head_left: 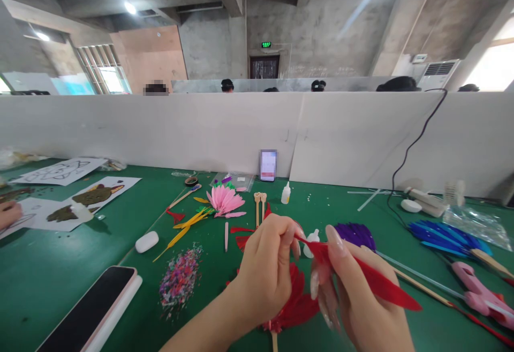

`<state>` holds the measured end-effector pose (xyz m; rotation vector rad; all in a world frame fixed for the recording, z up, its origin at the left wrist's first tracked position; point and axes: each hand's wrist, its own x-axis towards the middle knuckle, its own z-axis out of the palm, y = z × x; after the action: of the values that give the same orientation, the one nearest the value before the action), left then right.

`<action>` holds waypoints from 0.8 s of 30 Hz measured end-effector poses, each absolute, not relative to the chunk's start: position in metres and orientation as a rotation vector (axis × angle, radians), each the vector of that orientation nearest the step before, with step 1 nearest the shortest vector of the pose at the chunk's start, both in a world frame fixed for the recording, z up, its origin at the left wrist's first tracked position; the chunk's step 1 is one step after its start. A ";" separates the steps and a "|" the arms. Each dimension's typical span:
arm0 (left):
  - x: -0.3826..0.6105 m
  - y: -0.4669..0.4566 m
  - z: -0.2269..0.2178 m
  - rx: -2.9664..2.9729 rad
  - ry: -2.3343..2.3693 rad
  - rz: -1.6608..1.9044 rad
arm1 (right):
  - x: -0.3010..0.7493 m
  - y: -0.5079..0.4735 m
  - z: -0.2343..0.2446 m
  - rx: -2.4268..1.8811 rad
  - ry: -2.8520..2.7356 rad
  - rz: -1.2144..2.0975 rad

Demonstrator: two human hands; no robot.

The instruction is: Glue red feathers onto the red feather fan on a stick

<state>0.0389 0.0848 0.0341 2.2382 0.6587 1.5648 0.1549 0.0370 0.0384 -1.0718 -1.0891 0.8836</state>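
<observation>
My left hand point(267, 263) pinches the narrow end of a red feather point(381, 282). The feather's wider part runs through my right hand point(361, 298), gripped between thumb and fingers, with its tip pointing right. Beneath both hands lies a fan of red feathers point(295, 298) on a wooden stick, partly hidden by them. Behind my fingers a small white glue bottle point(311, 244) shows in part. Loose red feathers point(243, 240) stick out to the left of my left hand.
On the green table point(132, 202) are a phone point(90, 312), a white case point(146, 241), colourful scraps point(180, 277), pink feathers point(225, 200), blue feathers point(447, 239) and a pink glue gun point(480, 290). A phone point(268, 165) leans on the white partition point(201, 132). Another person's hand point(8, 214) is at left.
</observation>
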 end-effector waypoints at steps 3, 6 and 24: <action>0.039 0.085 0.032 2.191 0.660 1.539 | 0.152 0.036 0.043 -1.120 -1.034 0.903; 0.039 0.085 0.031 2.155 0.662 1.525 | 0.149 0.035 0.050 -1.178 -0.966 0.945; 0.038 0.088 0.035 2.320 0.690 1.567 | 0.153 0.035 0.046 -1.071 -0.986 1.054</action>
<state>0.0381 0.0876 0.0347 2.3202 0.6896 1.5671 0.1535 0.0349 0.0456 -1.0713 -0.9860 1.0539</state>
